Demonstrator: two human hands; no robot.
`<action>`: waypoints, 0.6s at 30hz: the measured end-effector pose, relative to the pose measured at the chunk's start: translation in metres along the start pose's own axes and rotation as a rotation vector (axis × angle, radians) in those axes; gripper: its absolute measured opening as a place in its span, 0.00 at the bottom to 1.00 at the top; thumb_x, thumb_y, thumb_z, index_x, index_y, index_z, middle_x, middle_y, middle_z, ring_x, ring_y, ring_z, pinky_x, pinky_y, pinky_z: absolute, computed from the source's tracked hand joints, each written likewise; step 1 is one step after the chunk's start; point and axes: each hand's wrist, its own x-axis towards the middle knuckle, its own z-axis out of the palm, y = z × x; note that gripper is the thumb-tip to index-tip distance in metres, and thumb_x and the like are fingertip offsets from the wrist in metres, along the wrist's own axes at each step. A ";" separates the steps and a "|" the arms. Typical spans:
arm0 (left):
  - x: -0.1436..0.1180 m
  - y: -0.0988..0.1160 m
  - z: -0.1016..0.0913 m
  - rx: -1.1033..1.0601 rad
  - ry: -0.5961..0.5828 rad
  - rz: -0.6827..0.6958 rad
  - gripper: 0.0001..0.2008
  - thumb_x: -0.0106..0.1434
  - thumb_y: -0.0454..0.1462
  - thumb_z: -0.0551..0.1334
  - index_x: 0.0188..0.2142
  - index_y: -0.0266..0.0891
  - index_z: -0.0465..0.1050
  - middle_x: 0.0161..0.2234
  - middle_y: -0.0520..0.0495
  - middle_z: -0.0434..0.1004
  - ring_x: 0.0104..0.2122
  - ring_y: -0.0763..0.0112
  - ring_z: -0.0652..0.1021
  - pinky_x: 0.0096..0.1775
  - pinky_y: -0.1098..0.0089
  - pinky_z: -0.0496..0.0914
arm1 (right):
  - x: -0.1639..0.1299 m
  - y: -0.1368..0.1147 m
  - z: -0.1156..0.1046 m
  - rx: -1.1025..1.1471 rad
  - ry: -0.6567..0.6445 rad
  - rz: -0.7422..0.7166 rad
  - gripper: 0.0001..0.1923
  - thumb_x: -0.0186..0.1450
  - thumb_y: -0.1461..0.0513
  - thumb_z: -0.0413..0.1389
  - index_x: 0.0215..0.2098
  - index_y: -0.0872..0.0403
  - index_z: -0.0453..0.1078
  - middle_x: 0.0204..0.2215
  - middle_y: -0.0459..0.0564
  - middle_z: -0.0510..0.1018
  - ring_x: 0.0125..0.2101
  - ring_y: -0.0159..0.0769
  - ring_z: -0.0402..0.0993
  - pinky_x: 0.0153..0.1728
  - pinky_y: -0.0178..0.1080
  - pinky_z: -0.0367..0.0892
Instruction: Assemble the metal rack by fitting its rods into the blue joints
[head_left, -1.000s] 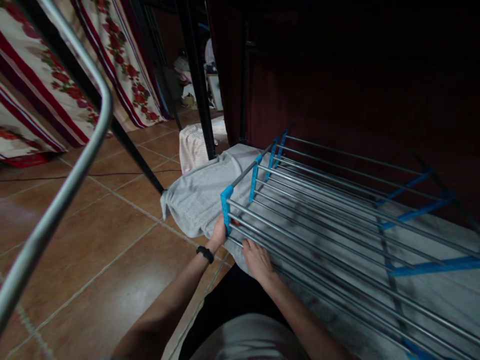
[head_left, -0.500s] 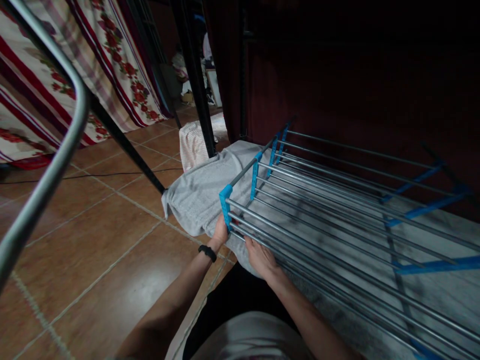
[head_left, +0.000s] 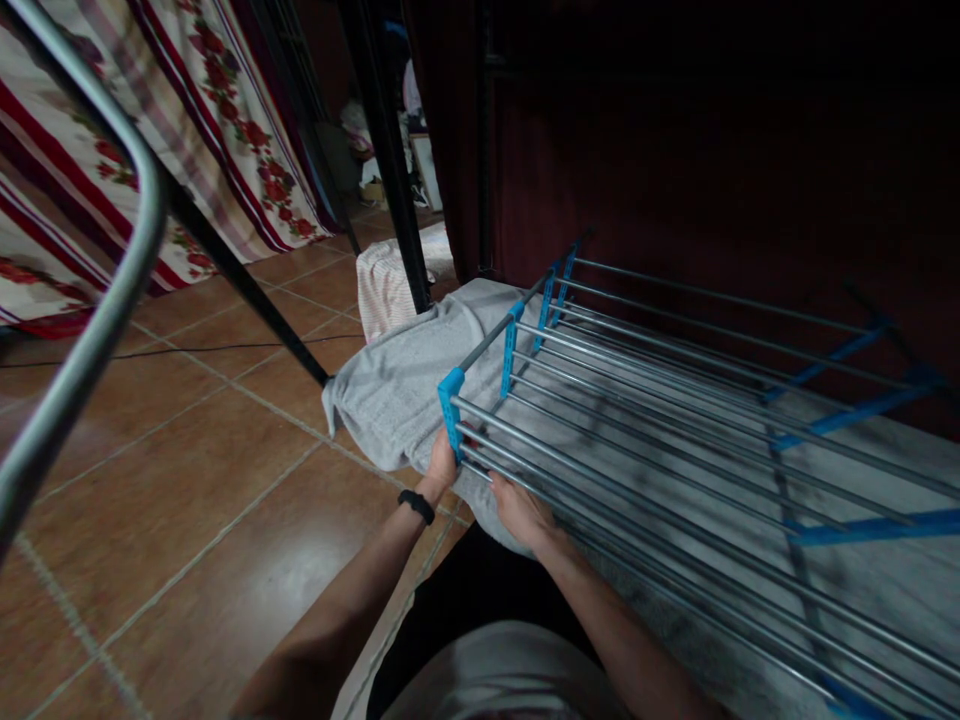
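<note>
A metal clothes drying rack [head_left: 637,455] with grey rods and blue plastic joints lies low across the right half of the view. My left hand [head_left: 442,462], with a black band at the wrist, is closed around the rack's near left corner, just below a blue joint [head_left: 451,392]. Close to its right, my right hand [head_left: 523,510] grips the lowest front rod; its fingertips are partly hidden under the rods. Grey cloth [head_left: 405,385] spreads beneath the rack and both hands.
A bent metal tube [head_left: 146,210] crosses the near left. Black posts [head_left: 390,150] stand behind the cloth, near a striped cloth [head_left: 382,290]. Floral curtains [head_left: 225,110] hang at the back left above the tiled floor [head_left: 187,480]. A dark red panel [head_left: 675,170] rises behind the rack.
Both hands keep their hold and the rack stays in place. The view has shifted very slightly, so the metal tube appears a little further left.
</note>
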 end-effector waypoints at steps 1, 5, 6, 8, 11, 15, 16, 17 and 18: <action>0.000 0.000 0.000 -0.006 0.000 0.004 0.16 0.58 0.50 0.59 0.23 0.42 0.68 0.21 0.48 0.73 0.27 0.64 0.75 0.29 0.66 0.70 | 0.001 0.001 0.000 0.018 -0.003 -0.004 0.23 0.73 0.60 0.38 0.55 0.55 0.70 0.41 0.58 0.81 0.40 0.45 0.76 0.43 0.43 0.66; -0.003 0.001 0.000 -0.028 -0.004 0.014 0.17 0.58 0.51 0.58 0.23 0.41 0.68 0.21 0.49 0.73 0.25 0.66 0.74 0.27 0.67 0.69 | 0.004 0.006 -0.001 0.089 0.021 -0.040 0.21 0.72 0.59 0.42 0.55 0.52 0.70 0.44 0.55 0.80 0.45 0.44 0.74 0.48 0.44 0.65; -0.004 0.002 0.000 -0.032 -0.003 0.014 0.17 0.57 0.51 0.58 0.23 0.41 0.68 0.21 0.49 0.72 0.24 0.67 0.74 0.27 0.67 0.68 | 0.005 0.007 -0.002 0.099 0.029 -0.046 0.21 0.71 0.59 0.42 0.55 0.52 0.70 0.45 0.55 0.79 0.46 0.44 0.74 0.49 0.44 0.65; -0.005 0.005 0.001 -0.041 -0.002 0.009 0.16 0.56 0.50 0.59 0.23 0.41 0.67 0.20 0.50 0.71 0.23 0.68 0.73 0.26 0.68 0.68 | 0.004 0.007 -0.003 0.105 0.040 -0.050 0.21 0.71 0.59 0.42 0.55 0.52 0.71 0.44 0.55 0.80 0.47 0.45 0.74 0.51 0.45 0.64; -0.007 0.009 0.005 -0.057 0.004 -0.014 0.16 0.54 0.51 0.60 0.23 0.42 0.67 0.19 0.50 0.70 0.23 0.67 0.73 0.25 0.68 0.67 | 0.003 0.007 -0.005 0.108 0.039 -0.054 0.21 0.71 0.59 0.42 0.53 0.52 0.72 0.43 0.54 0.80 0.47 0.44 0.74 0.52 0.44 0.65; -0.008 0.011 0.009 -0.088 0.024 -0.047 0.20 0.55 0.56 0.58 0.23 0.42 0.65 0.18 0.51 0.69 0.24 0.67 0.73 0.26 0.67 0.68 | 0.005 0.008 -0.004 0.109 0.059 -0.061 0.21 0.71 0.58 0.43 0.54 0.50 0.72 0.48 0.52 0.80 0.49 0.42 0.74 0.54 0.44 0.65; -0.008 0.011 0.010 -0.093 0.026 -0.055 0.21 0.55 0.57 0.57 0.23 0.42 0.65 0.18 0.51 0.68 0.23 0.67 0.73 0.26 0.67 0.68 | 0.005 0.009 -0.003 0.107 0.069 -0.057 0.21 0.71 0.58 0.43 0.55 0.50 0.72 0.49 0.52 0.79 0.50 0.42 0.73 0.56 0.44 0.64; -0.008 0.012 0.010 -0.096 0.027 -0.064 0.21 0.55 0.57 0.56 0.23 0.43 0.64 0.18 0.51 0.68 0.23 0.67 0.73 0.26 0.67 0.68 | 0.006 0.010 -0.002 0.105 0.076 -0.049 0.21 0.71 0.58 0.44 0.56 0.50 0.72 0.51 0.52 0.78 0.51 0.42 0.73 0.57 0.44 0.64; -0.009 0.012 0.011 -0.096 0.028 -0.071 0.22 0.56 0.58 0.56 0.23 0.43 0.64 0.18 0.51 0.68 0.22 0.67 0.72 0.26 0.67 0.68 | 0.007 0.011 -0.001 0.106 0.078 -0.040 0.21 0.71 0.58 0.44 0.56 0.49 0.71 0.51 0.51 0.78 0.52 0.42 0.72 0.57 0.45 0.64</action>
